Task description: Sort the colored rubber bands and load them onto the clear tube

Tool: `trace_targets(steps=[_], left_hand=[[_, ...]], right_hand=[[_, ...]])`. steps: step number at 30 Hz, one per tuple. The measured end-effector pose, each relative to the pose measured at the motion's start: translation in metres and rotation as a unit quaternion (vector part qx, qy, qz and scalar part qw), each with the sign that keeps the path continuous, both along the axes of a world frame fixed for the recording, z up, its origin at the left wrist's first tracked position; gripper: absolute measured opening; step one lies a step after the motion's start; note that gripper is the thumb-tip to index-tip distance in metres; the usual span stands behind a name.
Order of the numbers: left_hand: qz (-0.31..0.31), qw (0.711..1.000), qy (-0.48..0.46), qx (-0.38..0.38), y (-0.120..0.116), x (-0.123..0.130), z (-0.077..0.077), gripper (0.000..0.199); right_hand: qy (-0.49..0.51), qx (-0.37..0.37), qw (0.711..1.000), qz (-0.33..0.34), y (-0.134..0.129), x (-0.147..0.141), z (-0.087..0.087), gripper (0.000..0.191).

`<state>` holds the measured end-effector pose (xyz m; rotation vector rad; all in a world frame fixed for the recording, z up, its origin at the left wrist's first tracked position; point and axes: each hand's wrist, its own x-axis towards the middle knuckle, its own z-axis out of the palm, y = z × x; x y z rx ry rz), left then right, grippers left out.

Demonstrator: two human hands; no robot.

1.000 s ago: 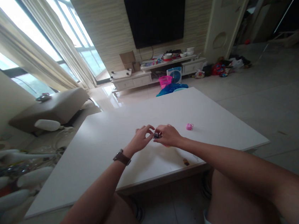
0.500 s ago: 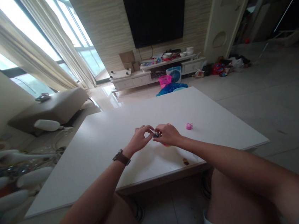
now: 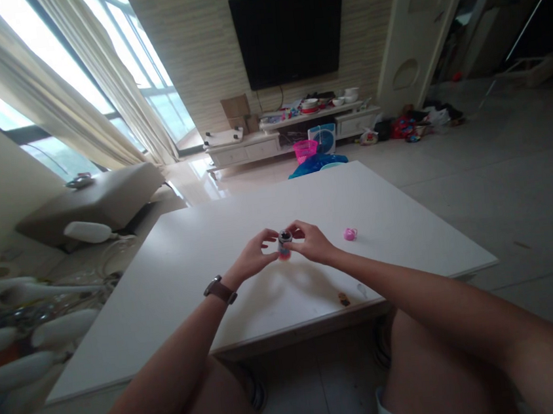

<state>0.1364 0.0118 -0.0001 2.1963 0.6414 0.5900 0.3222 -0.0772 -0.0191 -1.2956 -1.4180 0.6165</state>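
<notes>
A small tube-shaped thing [image 3: 283, 246] stands out above the white table [image 3: 201, 241], with a dark, grey-rimmed upper end and a pink-red lower end. Its exact kind is too small to tell. My right hand [image 3: 314, 242] grips it from the right between thumb and fingers. From the left, the fingertips and thumb of my left hand [image 3: 255, 257] curve round and meet its side. A pink round piece with a loop [image 3: 350, 234] lies to the right of my hands. Near the front edge are a small yellow-and-black piece [image 3: 344, 299] and a clear piece [image 3: 362, 290].
Beyond the table stand a pink basket [image 3: 305, 150], a blue plastic bag [image 3: 319, 163] and a low cabinet [image 3: 251, 149] with bowls on it. White lamp-like parts [image 3: 66, 326] crowd the left side. A grey bench [image 3: 102, 199] is by the window.
The tube-shaped thing has turned so its dark upper end and pink-red lower end show between my hands. My right hand has shifted slightly, and my left fingers have spread wider.
</notes>
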Motion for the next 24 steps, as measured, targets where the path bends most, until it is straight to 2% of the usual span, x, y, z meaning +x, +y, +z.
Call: trace_targets(steps=[2, 4, 6, 8, 9, 10, 11, 13, 15, 17, 20, 24], left_hand=[[-0.025, 1.0, -0.014, -0.008, -0.003, 0.002, -0.004, 0.04], [-0.034, 0.999, -0.034, -0.012, -0.006, 0.004, -0.006, 0.035], [-0.027, 0.999, -0.038, -0.009, -0.007, 0.006, -0.005, 0.03], [-0.008, 1.0, -0.025, 0.006, -0.007, 0.006, -0.004, 0.028], [0.002, 1.0, -0.017, 0.016, -0.007, 0.006, -0.004, 0.028], [0.013, 0.999, -0.009, 0.028, -0.006, 0.006, -0.004, 0.027], [0.021, 0.999, -0.001, 0.04, -0.005, 0.005, -0.004, 0.026], [0.031, 0.998, 0.012, 0.061, -0.003, 0.004, -0.005, 0.024], [0.037, 0.996, 0.024, 0.079, -0.001, 0.003, -0.006, 0.024], [0.044, 0.994, 0.036, 0.097, 0.0, 0.002, -0.007, 0.024], [0.062, 0.989, 0.057, 0.121, 0.0, 0.002, -0.007, 0.025], [0.064, 0.986, 0.069, 0.136, -0.002, 0.003, -0.005, 0.03]], right_hand=[[0.059, -0.002, 0.998, 0.021, 0.003, -0.001, -0.001, 0.027], [0.069, 0.001, 0.997, 0.045, 0.008, 0.005, -0.001, 0.031], [0.002, -0.007, 0.998, 0.07, 0.014, 0.022, 0.002, 0.035], [-0.141, -0.068, 0.984, 0.089, 0.018, 0.051, 0.005, 0.045], [-0.221, -0.122, 0.967, 0.04, 0.019, 0.069, 0.006, 0.047], [-0.307, -0.186, 0.933, -0.024, 0.019, 0.088, 0.006, 0.05], [-0.378, -0.253, 0.887, -0.08, 0.018, 0.105, 0.004, 0.054], [-0.401, -0.314, 0.852, -0.12, 0.013, 0.133, -0.002, 0.061], [-0.41, -0.349, 0.834, -0.119, 0.008, 0.147, -0.012, 0.054], [-0.411, -0.366, 0.829, -0.102, 0.006, 0.148, -0.022, 0.04], [-0.4, -0.366, 0.836, -0.082, 0.008, 0.138, -0.031, 0.027], [-0.354, -0.321, 0.877, -0.052, 0.015, 0.119, -0.025, 0.023]])
